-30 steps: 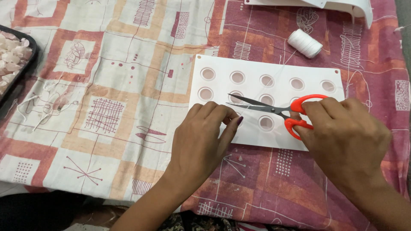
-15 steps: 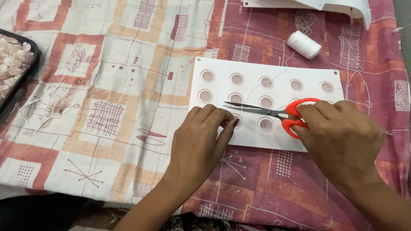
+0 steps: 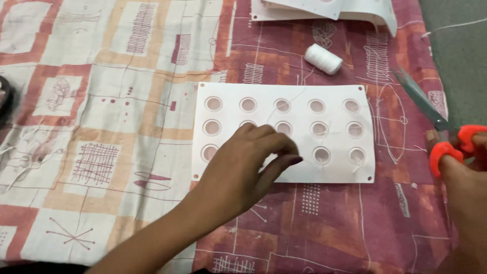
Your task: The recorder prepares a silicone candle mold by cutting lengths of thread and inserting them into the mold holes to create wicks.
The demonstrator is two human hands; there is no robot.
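Note:
A white mold sheet [image 3: 332, 96] with rows of round holes lies flat on a patterned cloth. My left hand [image 3: 243, 170] rests on its lower left part, fingertips pinching a thin white thread [image 3: 296, 99] that runs up across the sheet. At the right edge of view my right hand [image 3: 464, 175] grips red-handled scissors [image 3: 440, 133], lifted off to the right of the sheet with the blades pointing up and left. A spool of white thread [image 3: 323, 58] lies just above the sheet.
More white sheets [image 3: 329, 9] are stacked at the top edge. A dark tray edge [image 3: 4, 96] shows at the far left. The patterned cloth [image 3: 101, 127] covers the surface; grey floor [image 3: 459, 50] shows at the top right.
My right hand has pulled the scissors off the sheet and out to the right. My left hand has stayed on the sheet and now pinches the thread. The view has shifted right.

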